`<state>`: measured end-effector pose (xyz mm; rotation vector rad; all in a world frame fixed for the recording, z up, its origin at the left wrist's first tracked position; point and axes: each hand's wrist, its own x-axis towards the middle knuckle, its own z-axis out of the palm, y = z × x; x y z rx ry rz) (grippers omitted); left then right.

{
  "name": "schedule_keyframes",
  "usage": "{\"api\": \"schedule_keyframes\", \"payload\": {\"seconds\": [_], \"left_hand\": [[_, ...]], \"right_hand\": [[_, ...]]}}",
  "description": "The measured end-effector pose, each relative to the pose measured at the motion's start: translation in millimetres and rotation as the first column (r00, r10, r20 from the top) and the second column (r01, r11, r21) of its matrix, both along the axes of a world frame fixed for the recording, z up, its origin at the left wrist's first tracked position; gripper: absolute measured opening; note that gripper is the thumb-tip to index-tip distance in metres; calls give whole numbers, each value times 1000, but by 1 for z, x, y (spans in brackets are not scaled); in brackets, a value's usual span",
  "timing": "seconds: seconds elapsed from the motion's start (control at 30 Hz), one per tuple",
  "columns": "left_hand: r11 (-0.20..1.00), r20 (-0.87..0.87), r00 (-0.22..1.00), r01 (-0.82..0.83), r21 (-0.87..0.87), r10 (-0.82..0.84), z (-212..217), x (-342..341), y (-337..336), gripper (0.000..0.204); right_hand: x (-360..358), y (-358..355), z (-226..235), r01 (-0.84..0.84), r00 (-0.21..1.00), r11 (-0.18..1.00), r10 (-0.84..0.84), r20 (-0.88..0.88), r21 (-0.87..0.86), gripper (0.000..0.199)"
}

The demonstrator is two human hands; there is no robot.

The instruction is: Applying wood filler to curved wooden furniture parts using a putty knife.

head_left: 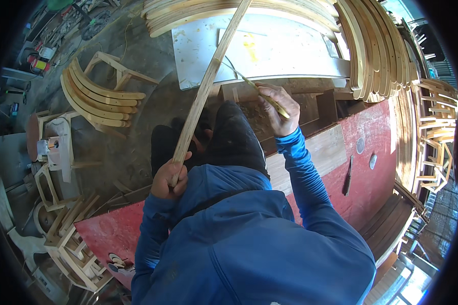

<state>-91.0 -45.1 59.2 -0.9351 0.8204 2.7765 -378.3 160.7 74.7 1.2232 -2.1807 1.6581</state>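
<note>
My left hand (pixel 170 179) is closed around the lower end of a long, narrow wooden strip (pixel 204 86). The strip slants up and to the right, passing over a white board (pixel 269 51) to the top of the picture. In my right hand (pixel 279 108) is a slim tool (pixel 250 82) with a yellowish handle and a thin dark front part; its exact kind I cannot make out. Its thin end reaches toward the strip's right side, above the board's near edge. Whether it touches the strip, I cannot tell.
Curved wooden pieces are stacked beyond the board and at the right (pixel 376 51), with more on a wooden frame (pixel 99 104) at left. On the red surface (pixel 371 168) lie a dark-handled tool (pixel 348 178) and a small pale object (pixel 373 161). Chair frames (pixel 435 127) stand far right.
</note>
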Motion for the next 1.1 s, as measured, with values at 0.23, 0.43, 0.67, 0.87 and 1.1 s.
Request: {"api": "schedule_keyframes", "payload": {"seconds": [0.23, 0.43, 0.67, 0.87, 1.1], "left_hand": [[999, 4, 1000, 24, 33, -24, 0, 2, -1, 49], [999, 0, 1000, 16, 28, -16, 0, 3, 1, 49], [998, -12, 1000, 26, -57, -27, 2, 4, 3, 51], [999, -17, 998, 53, -12, -53, -3, 6, 2, 53], [1000, -29, 1000, -7, 30, 8, -3, 6, 2, 47]], "right_hand": [[12, 1, -9, -14, 981, 994, 34, -190, 108, 29], [21, 13, 2, -76, 955, 986, 114, -273, 147, 34], [15, 7, 27, -105, 909, 933, 231, -348, 344, 35], [14, 4, 34, -49, 957, 964, 121, -265, 261, 32], [24, 8, 39, -141, 940, 916, 243, -238, 377, 37]]}}
